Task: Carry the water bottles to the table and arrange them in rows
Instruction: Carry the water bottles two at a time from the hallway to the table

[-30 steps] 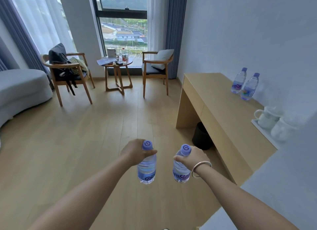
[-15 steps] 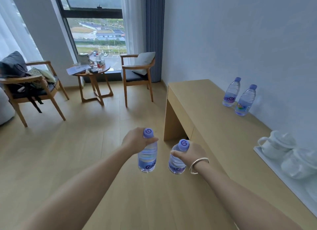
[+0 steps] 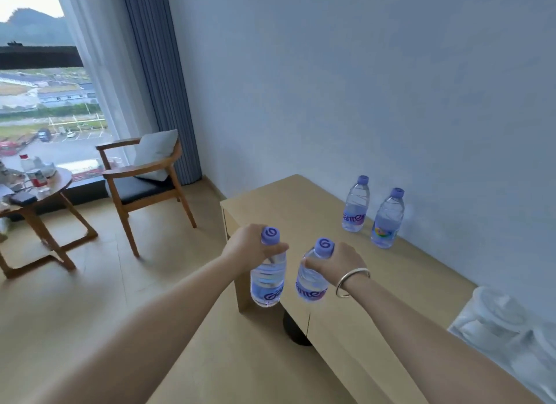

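Note:
My left hand [image 3: 251, 247] grips the neck of a clear water bottle [image 3: 267, 280] with a purple cap, hanging upright in the air. Beside it, my right hand [image 3: 340, 263] grips a second bottle [image 3: 311, 281] by the neck, tilted slightly. Both bottles hang over the near left corner of the light wooden table [image 3: 301, 211]. At the back of the table, next to the wall, two more bottles stand upright side by side: one [image 3: 355, 205] further back, one [image 3: 387, 218] nearer.
A white tray with white cups [image 3: 508, 328] sits on the table's right end. A dark bin [image 3: 293, 328] stands under the table. A wooden armchair with a cushion [image 3: 144, 177] and a round side table [image 3: 36, 199] stand by the window at left.
The view has turned right and come closer to the table. Both hands, still holding their bottles, have moved from over the floor to the table's near corner.

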A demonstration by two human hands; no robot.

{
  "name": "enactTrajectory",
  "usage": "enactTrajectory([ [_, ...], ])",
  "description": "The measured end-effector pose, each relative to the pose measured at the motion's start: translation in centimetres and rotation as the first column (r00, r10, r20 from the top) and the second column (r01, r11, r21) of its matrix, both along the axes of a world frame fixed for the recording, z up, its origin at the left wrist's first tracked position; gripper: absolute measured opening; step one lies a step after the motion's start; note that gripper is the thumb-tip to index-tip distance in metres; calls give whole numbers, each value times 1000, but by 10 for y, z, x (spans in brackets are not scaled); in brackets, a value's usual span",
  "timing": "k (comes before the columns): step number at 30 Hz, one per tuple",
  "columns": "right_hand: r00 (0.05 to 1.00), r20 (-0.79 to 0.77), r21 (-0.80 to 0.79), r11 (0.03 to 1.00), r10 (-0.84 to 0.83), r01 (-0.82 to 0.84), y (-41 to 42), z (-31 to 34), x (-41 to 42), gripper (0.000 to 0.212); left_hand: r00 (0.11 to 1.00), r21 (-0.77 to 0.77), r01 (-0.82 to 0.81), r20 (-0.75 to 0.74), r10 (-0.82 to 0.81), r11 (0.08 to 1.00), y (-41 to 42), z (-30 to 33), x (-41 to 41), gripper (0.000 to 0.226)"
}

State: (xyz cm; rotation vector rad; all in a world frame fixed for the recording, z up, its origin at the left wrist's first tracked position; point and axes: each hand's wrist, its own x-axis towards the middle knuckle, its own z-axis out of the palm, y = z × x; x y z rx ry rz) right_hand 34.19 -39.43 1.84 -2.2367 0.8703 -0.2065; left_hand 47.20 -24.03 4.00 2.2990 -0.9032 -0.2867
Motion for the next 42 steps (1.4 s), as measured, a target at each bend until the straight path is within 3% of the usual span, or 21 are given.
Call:
enactTrajectory([
  [3, 993, 38, 3, 994, -108, 108, -33, 0, 29, 36, 996, -22, 91, -14, -92, 996, -41, 0, 39, 43],
  [13, 954, -63, -61, 955, -293, 290, -135, -22, 92, 34, 950, -94, 260, -154, -272, 961, -173, -38, 121, 38],
  [23, 889, -144, 77, 891, -435, 448, -200, -24, 103, 28, 868, -49, 443, -229, -442, 895, -275, -51, 153, 39],
  [30, 873, -160, 107, 871, -461, 479, -200, -22, 113, 31, 818, -56, 503, -291, -496, 863, -300, -65, 164, 33],
  [34, 822, -92, 179, 802, -562, 569, -189, -27, 117, 24, 786, -48, 540, -329, -524, 840, -301, -65, 168, 33],
  [38, 770, -84, 179, 751, -632, 636, -169, -31, 117, 45, 754, 38, 630, -271, -599, 776, -295, -60, 174, 26],
  [42, 743, -137, 110, 735, -655, 669, -144, -36, 115, 51, 728, 162, 685, -182, -661, 710, -281, -62, 179, 37],
])
